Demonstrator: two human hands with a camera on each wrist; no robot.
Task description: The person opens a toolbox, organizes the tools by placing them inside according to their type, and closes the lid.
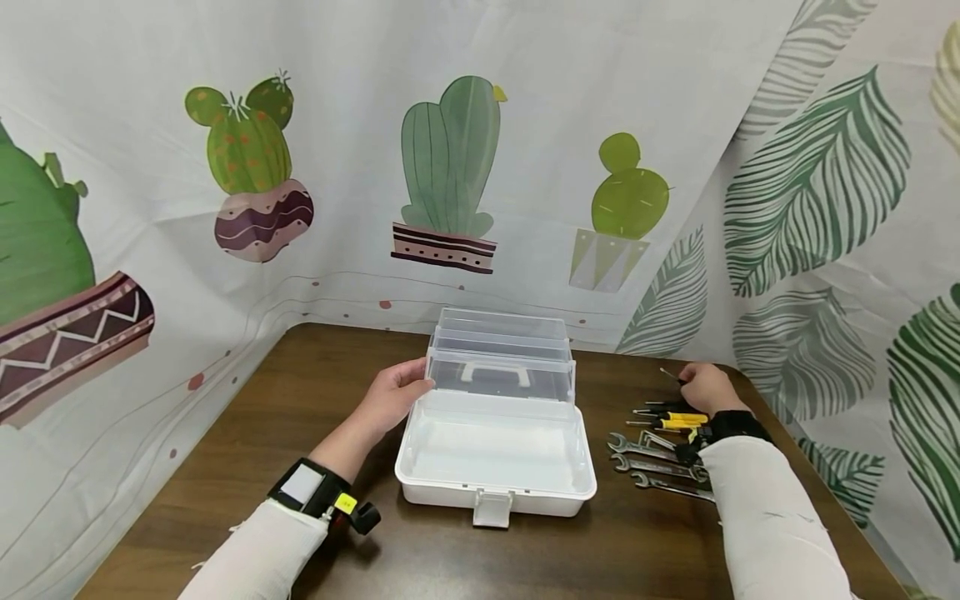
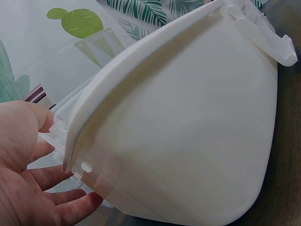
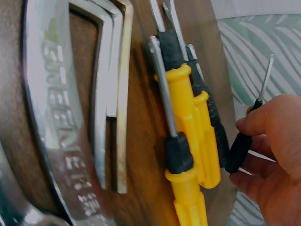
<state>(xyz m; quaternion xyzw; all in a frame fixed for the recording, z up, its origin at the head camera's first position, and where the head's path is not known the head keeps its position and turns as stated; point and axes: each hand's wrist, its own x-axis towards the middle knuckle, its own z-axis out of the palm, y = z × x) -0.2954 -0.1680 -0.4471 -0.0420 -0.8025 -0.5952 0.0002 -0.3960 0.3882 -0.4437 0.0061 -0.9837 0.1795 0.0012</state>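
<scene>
A white toolbox (image 1: 495, 492) stands with its clear lid (image 1: 517, 375) raised and its tray bare inside. At its rear left corner my left hand (image 1: 390, 400) holds the box where lid and body meet. In the left wrist view the fingers (image 2: 49, 178) reach behind that corner, and the thumb lies near the lid's edge. Over at the far right, my right hand (image 1: 707, 389) pinches a small screwdriver (image 3: 240, 148) by its black handle, its thin shaft pointing away from the palm.
Several yellow- and black-handled screwdrivers (image 3: 181, 99) lie right of the toolbox. Closer to me are L-shaped hex keys (image 3: 123, 94) and several metal wrenches (image 1: 652, 468). Printed cloth hangs behind the brown table (image 1: 352, 346).
</scene>
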